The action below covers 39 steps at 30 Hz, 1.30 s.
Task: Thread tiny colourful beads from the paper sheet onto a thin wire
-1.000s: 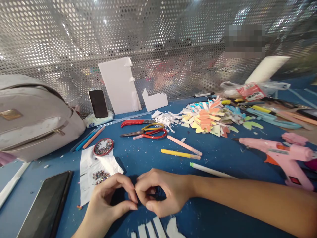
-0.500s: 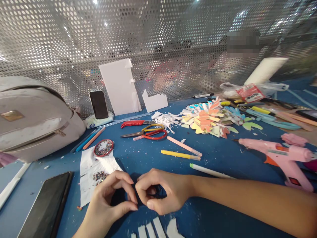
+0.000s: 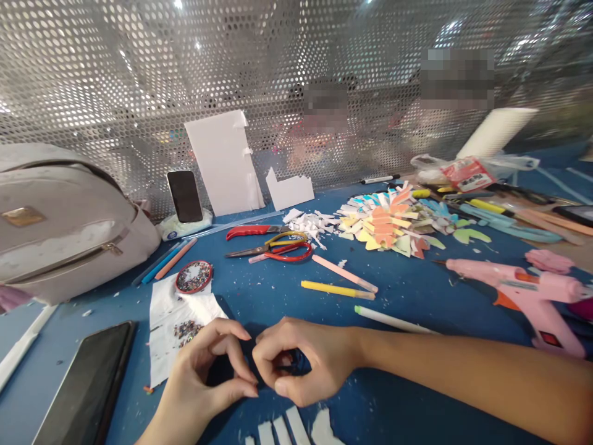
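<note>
My left hand (image 3: 208, 364) is closed in a pinch, thumb and fingertips meeting low at the front of the blue table (image 3: 259, 296). Close beside it, my right hand (image 3: 306, 358) curls its fingers round. Whatever either hand may hold is hidden or too small to make out. White cut strips (image 3: 296, 425) lie just below the hands. Behind my left hand, a white tissue (image 3: 162, 334) carries small mixed beads (image 3: 188, 330), and a red-rimmed round dish (image 3: 194, 276) of similar bits stands at its top edge.
A phone (image 3: 86, 383) lies at left, before a pale backpack (image 3: 69, 228). Scissors (image 3: 264, 247), a yellow marker (image 3: 336, 289) and a white marker (image 3: 393, 319) lie beyond my hands. Coloured paper cuttings (image 3: 384, 222) heap behind; a pink glue gun (image 3: 514, 284) is at right.
</note>
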{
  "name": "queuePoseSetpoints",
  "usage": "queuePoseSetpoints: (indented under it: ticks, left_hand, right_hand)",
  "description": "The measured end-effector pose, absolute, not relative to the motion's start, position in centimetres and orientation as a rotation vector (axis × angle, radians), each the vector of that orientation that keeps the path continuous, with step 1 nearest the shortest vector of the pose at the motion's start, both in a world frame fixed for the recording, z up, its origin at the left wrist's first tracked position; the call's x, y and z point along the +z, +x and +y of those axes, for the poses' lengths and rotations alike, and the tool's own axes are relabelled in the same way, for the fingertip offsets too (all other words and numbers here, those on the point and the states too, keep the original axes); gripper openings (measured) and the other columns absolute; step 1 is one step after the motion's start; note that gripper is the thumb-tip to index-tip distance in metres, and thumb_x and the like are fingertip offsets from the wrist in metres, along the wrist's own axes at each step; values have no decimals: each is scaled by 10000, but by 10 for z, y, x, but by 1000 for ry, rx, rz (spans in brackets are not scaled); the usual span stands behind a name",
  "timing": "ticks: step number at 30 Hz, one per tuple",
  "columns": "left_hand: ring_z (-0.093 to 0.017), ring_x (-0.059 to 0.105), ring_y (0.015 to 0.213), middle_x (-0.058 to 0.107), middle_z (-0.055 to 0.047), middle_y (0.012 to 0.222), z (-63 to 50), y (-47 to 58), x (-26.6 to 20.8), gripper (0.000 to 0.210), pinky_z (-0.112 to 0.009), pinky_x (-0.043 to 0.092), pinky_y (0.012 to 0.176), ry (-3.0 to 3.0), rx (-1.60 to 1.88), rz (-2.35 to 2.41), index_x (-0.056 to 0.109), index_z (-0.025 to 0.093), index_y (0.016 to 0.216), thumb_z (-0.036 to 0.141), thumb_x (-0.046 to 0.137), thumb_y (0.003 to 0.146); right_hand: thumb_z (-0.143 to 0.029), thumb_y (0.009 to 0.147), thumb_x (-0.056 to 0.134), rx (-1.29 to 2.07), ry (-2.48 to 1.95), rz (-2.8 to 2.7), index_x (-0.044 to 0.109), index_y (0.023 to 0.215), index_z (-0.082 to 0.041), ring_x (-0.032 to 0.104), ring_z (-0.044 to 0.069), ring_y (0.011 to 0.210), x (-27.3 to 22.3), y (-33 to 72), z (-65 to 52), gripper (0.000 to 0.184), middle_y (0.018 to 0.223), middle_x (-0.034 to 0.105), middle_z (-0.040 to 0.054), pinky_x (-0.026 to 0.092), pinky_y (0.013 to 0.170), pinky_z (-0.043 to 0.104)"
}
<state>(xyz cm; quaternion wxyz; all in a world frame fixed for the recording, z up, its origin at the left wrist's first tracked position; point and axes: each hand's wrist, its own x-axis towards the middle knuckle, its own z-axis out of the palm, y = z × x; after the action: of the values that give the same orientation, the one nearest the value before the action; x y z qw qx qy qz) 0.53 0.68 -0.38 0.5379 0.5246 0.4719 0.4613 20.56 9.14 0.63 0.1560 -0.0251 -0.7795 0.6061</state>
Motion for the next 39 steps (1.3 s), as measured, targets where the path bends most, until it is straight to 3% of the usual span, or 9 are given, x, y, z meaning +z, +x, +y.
queuePoseSetpoints:
  ticks: [22, 39]
  left_hand:
    - [-139, 640, 627, 717, 47, 661, 5, 8, 1, 360, -252, 493, 674, 1345, 1086, 1128, 620, 219, 995, 186, 842, 713]
    - [-130, 621, 629, 697, 48, 675, 5, 11, -1, 415, -256, 482, 667, 1288, 1112, 1110, 531, 223, 1030, 195, 814, 727]
  right_hand:
    - [-94, 687, 499, 1801, -175, -2157, 490, 694, -157, 354, 68, 572, 9, 204, 91, 64, 647, 433, -57, 328, 549, 197]
    - [-94, 759, 500, 1773, -262, -2171, 482, 737, -159, 340, 66, 576, 11, 206, 92, 71, 651, 425, -62, 316, 547, 194]
